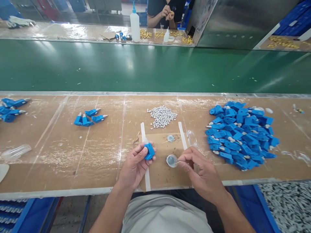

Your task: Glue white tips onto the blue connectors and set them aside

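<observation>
My left hand [136, 163] is closed around a small blue plastic piece [149, 150], which has a whitish tip at its upper end. Thumb and forefinger of my right hand [200, 171] pinch a thin stick [178, 161] whose far end reaches into a small round dish [172, 160] of greyish, clear-looking liquid. Behind that dish lies a second, smaller round piece [170, 138] with a thin stick beside it. A heap of tiny whitish-grey pieces [162, 116] lies farther back on the cardboard-covered table [104, 155].
On the right is a large pile of blue pieces [240, 136]; smaller groups [89, 118] lie left. White tape strips [147, 178] flank the dish. Beyond the green conveyor belt [104, 68], another person's hands [168, 13] work near a white bottle [135, 26]. Blue crates [255, 207] stand below the table.
</observation>
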